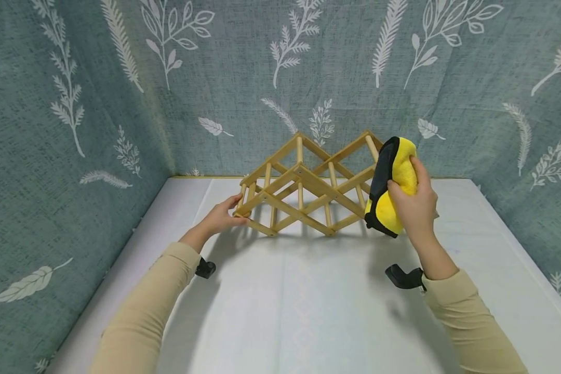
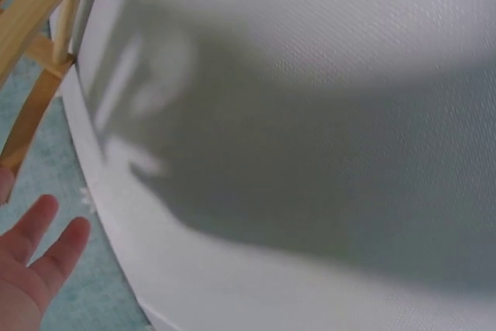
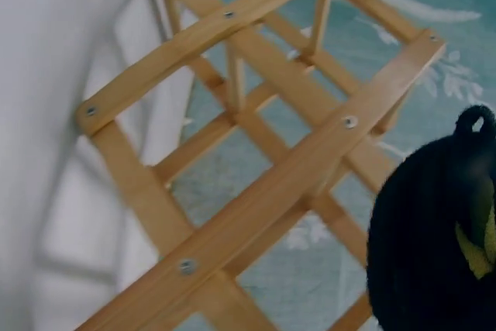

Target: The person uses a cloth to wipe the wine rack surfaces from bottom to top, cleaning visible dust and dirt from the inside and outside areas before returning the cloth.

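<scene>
A wooden lattice folding rack [image 1: 304,182] stands on the white surface near the back wall. At its left end, my left hand [image 1: 222,214] holds the frame between thumb and fingers; in the left wrist view the fingers of the left hand [image 2: 35,261] spread beside a slat. My right hand [image 1: 416,205] grips a folded yellow and black cleaning cloth [image 1: 404,174] at the right end of the rack, hiding that end. In the right wrist view the dark side of the cloth [image 3: 422,230], with a small loop, shows beside the rack [image 3: 271,168].
A white covered tabletop [image 1: 299,301] lies under the rack. Blue-green fabric with white leaf prints [image 1: 243,67] hangs behind and on both sides. Black wrist camera mounts [image 1: 404,278] stick out from both wrists.
</scene>
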Demonstrator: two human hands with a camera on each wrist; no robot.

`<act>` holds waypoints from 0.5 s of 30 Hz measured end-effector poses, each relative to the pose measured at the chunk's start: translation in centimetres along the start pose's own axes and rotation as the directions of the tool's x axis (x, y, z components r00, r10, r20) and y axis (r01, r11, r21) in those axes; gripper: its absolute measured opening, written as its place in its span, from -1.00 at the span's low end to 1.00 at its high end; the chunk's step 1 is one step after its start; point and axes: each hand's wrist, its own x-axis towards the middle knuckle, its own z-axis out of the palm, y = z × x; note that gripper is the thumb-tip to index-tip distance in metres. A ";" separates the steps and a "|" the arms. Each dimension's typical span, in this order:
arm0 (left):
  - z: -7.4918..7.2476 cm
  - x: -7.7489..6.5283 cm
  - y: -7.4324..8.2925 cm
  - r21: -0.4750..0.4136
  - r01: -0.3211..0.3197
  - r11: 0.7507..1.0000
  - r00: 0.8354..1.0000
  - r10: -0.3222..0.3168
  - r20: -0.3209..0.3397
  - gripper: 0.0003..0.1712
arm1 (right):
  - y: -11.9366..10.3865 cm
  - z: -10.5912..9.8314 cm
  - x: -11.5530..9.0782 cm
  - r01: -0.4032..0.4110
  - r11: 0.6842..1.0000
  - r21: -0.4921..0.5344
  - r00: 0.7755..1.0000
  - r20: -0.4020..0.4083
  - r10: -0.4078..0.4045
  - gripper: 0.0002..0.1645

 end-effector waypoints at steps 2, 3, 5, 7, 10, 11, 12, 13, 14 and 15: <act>0.0 0.1 0.0 0.001 -0.003 1.000 1.000 0.003 0.002 -0.01 | -0.6 -0.5 0.2 -0.003 0.995 0.100 1.000 0.022 0.001 -0.27; 0.0 0.1 0.0 -0.001 -0.004 1.000 1.000 0.004 0.006 -0.01 | -0.9 -0.9 0.3 -0.003 0.979 0.202 1.000 0.023 -0.002 -0.27; 0.0 0.1 0.0 0.001 -0.005 1.000 1.000 0.005 0.015 0.01 | -1.2 -2.1 0.4 0.018 0.912 0.410 1.000 -0.004 -0.019 -0.26; 0.1 0.1 0.0 0.009 -0.004 1.000 1.000 0.004 0.018 0.02 | -1.0 -3.5 0.5 0.050 0.825 0.563 0.998 -0.059 -0.021 -0.25; 0.1 0.1 -0.1 0.009 -0.004 1.000 1.000 0.004 0.016 0.03 | 0.4 -5.8 0.4 0.057 0.815 0.577 0.991 -0.128 0.022 -0.26; 0.1 0.0 -0.1 0.007 -0.002 1.000 1.000 0.002 0.012 0.02 | 1.1 -6.5 0.4 0.031 0.853 0.521 0.989 -0.137 0.048 -0.26; 0.0 0.0 -0.1 0.004 -0.001 1.000 1.000 0.001 0.009 0.02 | 2.0 -7.1 0.3 -0.011 0.897 0.441 0.988 -0.136 0.079 -0.26; 0.0 0.0 -0.1 0.000 -0.001 1.000 1.000 0.001 0.010 0.01 | 3.0 -7.7 0.1 -0.066 0.936 0.347 0.985 -0.125 0.115 -0.25; 0.0 0.0 -0.2 -0.002 0.001 1.000 1.000 -0.001 0.010 0.01 | 4.0 -8.2 0.0 -0.119 0.963 0.240 0.982 -0.112 0.149 -0.25; 0.0 0.0 -0.2 -0.003 0.002 1.000 1.000 -0.002 0.010 0.00 | 5.1 -8.5 -0.2 -0.167 0.977 0.130 0.979 -0.094 0.180 -0.24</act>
